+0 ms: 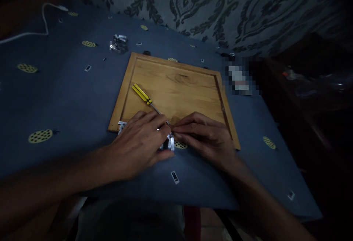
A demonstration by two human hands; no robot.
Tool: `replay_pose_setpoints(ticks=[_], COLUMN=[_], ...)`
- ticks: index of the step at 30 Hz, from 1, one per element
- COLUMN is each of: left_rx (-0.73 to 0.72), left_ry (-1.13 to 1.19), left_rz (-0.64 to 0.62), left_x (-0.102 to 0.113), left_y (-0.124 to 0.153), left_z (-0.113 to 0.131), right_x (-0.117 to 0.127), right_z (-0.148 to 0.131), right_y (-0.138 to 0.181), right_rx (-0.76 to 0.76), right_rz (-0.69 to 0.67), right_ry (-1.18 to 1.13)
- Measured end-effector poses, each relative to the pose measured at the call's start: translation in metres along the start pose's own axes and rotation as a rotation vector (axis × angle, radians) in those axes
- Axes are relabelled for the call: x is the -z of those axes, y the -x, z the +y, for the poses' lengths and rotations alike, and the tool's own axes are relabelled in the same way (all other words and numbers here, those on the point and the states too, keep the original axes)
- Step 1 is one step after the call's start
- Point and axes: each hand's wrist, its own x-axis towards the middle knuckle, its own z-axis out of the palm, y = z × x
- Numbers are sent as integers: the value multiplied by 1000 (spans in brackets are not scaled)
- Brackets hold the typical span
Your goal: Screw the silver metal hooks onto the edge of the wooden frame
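Cupping the left hand point(138, 141), half closed, around a shiny metal fitting point(171, 143) at lower centre of the frame; cannot tell its long axis under the covering fingers. Holding the right hand point(212, 138) nearly pinched just beside it; cannot tell whether gripping anything. Pointing a yellow-handled screwdriver point(142, 94) from upper left toward lower right, with tip hidden near the fingers. Framing its handle inside the raised rim of a wooden panel point(179, 88) on the table point(68, 101).
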Motion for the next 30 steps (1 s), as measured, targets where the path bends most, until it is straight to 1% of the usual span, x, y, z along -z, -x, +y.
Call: replay_pose_setpoints(ticks=[4,9,13,18,21,26,30], left_rx=[12,1,7,2,3,-1,-6], left_ry=[-2,-23,-9,8,-1,-10,13], left_rz=[-16,4,-4,-4,2,16,27], left_x=[1,0,1,2,2,-1,-3], left_y=[-1,-1,0,1,0,1,1], left_z=[0,0,0,1,1,1,0], right_x=[0,1,3,6,6,5,4], right_z=[0,0,0,1,2,2,3], right_y=[0,0,0,0,-1,-10,-26], right_rx=[29,-5,15,14,-9,-74,-103], right_rz=[-8,-6,-23,21,23,17,-49], right_ry=[-21,-5,0,-6,-40,-54,-55])
